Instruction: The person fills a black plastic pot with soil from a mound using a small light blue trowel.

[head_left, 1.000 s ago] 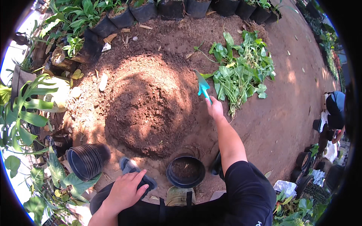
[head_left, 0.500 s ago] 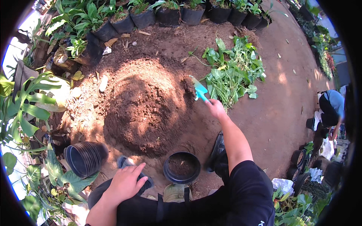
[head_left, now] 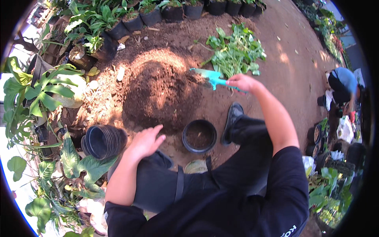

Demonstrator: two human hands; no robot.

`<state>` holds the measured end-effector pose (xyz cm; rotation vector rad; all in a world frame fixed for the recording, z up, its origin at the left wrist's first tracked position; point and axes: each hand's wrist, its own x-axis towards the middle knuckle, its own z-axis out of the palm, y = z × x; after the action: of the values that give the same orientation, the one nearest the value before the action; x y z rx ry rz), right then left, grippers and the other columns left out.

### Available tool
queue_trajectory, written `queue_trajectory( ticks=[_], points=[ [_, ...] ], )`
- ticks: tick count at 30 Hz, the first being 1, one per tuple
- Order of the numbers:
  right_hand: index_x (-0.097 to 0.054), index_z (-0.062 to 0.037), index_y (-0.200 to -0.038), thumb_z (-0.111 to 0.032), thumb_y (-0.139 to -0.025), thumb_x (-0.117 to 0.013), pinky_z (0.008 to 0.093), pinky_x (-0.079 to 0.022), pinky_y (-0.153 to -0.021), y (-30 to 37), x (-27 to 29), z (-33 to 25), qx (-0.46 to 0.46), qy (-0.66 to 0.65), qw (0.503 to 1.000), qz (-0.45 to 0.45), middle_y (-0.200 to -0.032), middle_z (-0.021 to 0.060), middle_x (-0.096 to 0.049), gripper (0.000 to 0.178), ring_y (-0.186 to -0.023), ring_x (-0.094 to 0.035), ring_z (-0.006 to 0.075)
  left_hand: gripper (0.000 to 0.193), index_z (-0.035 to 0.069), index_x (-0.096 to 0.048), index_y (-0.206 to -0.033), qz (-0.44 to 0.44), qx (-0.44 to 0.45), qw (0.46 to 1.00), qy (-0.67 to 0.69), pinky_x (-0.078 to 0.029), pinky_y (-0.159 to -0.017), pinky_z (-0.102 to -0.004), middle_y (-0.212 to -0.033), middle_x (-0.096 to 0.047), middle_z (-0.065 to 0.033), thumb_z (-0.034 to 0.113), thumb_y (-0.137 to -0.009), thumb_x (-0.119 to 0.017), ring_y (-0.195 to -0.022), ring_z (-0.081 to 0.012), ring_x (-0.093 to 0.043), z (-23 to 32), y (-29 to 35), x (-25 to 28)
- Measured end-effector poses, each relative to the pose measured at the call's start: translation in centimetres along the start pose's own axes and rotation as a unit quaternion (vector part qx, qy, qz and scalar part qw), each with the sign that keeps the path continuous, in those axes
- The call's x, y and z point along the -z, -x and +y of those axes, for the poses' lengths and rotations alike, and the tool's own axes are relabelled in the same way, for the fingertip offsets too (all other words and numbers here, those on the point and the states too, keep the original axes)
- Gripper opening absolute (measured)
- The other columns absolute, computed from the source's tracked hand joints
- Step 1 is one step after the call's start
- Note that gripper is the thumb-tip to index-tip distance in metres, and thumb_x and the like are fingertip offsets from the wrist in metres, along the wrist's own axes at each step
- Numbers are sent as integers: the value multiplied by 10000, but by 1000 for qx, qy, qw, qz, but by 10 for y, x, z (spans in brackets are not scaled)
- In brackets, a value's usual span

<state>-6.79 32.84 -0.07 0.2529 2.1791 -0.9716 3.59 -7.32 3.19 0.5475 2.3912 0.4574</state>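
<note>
My right hand (head_left: 241, 83) is closed round the handle of a turquoise hand trowel (head_left: 215, 77). The trowel lies nearly level, its blade pointing left at the right side of a mound of brown soil (head_left: 158, 91), with some soil on the blade. My left hand (head_left: 145, 141) hangs over my left knee with its fingers stretched and nothing in them. Between my feet stands a round black pot (head_left: 199, 150) with a layer of soil inside. Left of my left hand, a stack of black pots (head_left: 103, 142) lies tipped on its side.
A heap of uprooted leafy plants (head_left: 237, 51) lies beyond the trowel. Black bags of plants (head_left: 172, 14) line the far edge. Large-leaved plants (head_left: 51, 89) crowd the left. Another person (head_left: 342, 85) bends over at the far right, near more pots (head_left: 314, 134).
The trowel has swung from an upward slant to nearly level, and my right hand has moved to its right. My left hand has shifted slightly, fingers still stretched. The whole view has tilted.
</note>
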Motion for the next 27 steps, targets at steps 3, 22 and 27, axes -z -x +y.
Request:
queue_trajectory(
  ticks=[3, 22, 27],
  points=[
    [-614, -83, -877, -351, -840, -519, 269, -362, -392, 43, 0, -4, -3, 44, 997, -68, -570, 9, -506, 287, -413, -452, 109, 459, 55, -411, -1235, 1, 1, 1000, -3, -423, -837, -437, -1040, -560, -210, 334, -870, -421, -983, -358, -527, -3, 6, -4],
    [-561, -48, -795, -308, -887, -372, 272, -389, -413, 87, -155, 33, -254, 183, 930, -194, -594, 4, -518, 335, -444, -458, 115, 490, 8, -424, -1223, -8, 18, 1000, 1, -427, -839, -390, -998, -597, -200, 323, -848, -456, -969, -331, -555, 2, 8, -37],
    [-577, 3, -713, -128, -785, -426, 326, -441, -454, 118, -152, 16, -196, 211, 947, -140, -651, 75, -588, 212, -496, -540, 190, 449, 66, -462, -1205, -82, 57, 994, -41, -410, -892, -396, -1103, -547, -201, 344, -852, -461, -1041, -331, -515, -1, -18, -76]
  ],
)
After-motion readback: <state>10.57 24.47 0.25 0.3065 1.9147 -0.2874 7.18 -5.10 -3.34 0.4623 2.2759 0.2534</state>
